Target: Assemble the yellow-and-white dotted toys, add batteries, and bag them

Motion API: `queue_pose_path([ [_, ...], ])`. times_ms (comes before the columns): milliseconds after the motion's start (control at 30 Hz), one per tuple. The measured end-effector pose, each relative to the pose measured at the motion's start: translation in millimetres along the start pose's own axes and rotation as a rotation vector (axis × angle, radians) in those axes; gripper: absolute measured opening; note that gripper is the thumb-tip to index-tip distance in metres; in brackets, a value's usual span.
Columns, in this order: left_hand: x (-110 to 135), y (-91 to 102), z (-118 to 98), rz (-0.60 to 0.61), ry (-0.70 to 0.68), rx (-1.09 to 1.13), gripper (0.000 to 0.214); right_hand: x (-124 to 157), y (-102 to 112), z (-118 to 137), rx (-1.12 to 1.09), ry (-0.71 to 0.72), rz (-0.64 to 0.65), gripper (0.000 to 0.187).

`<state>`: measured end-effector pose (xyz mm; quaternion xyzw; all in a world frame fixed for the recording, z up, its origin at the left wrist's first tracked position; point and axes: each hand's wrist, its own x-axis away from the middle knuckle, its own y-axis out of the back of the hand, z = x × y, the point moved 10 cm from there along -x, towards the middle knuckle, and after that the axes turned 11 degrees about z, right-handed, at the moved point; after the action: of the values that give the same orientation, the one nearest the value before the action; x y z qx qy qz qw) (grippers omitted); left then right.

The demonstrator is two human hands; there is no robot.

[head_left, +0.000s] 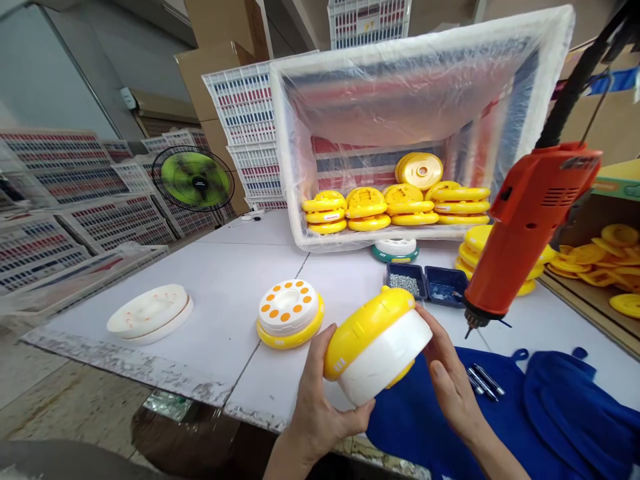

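A round plastic housing (380, 353), with a yellow shell and a white drum-shaped part, is held tilted above the near edge of the table. My left hand (323, 407) grips it from the left, thumb underneath and fingers along the yellow rim. On the other side, my right hand (447, 380) closes on the white part with its fingers at the far edge. What lies on the housing's far side is hidden. Left of it sits a similar unit (289, 310), with orange dots on its white top and a yellow base. An orange electric screwdriver (530, 227) hangs bit-down at the right.
A plastic-lined crate (295, 167) on its side holds stacked yellow shells (367, 207). Small dark trays (445, 283) stand before it, one with screws. White discs (150, 310) lie left. Blue cloth (565, 413) with metal bits covers the right front. A fan (193, 179) stands behind.
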<state>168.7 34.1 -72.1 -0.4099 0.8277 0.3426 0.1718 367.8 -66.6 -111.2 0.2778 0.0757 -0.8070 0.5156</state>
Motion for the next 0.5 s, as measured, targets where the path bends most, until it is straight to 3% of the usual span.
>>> queue_pose_path([
  [200,4.7,1.0,6.5,-0.017,-0.027,-0.081,0.104,6.3,-21.7,71.4,0.398,0.154,0.183,0.053],
  [333,5.5,0.8,11.8,-0.007,0.016,-0.041,0.101,21.9,-26.1,101.6,0.394,0.198,0.362,0.034],
  [400,5.8,1.8,14.6,-0.023,0.064,0.012,0.099,33.2,-13.8,98.8,0.393,0.145,0.338,0.030],
  [500,6.8,1.0,17.2,-0.056,0.123,0.082,0.100,57.7,20.5,83.1,0.470,0.051,0.155,0.025],
])
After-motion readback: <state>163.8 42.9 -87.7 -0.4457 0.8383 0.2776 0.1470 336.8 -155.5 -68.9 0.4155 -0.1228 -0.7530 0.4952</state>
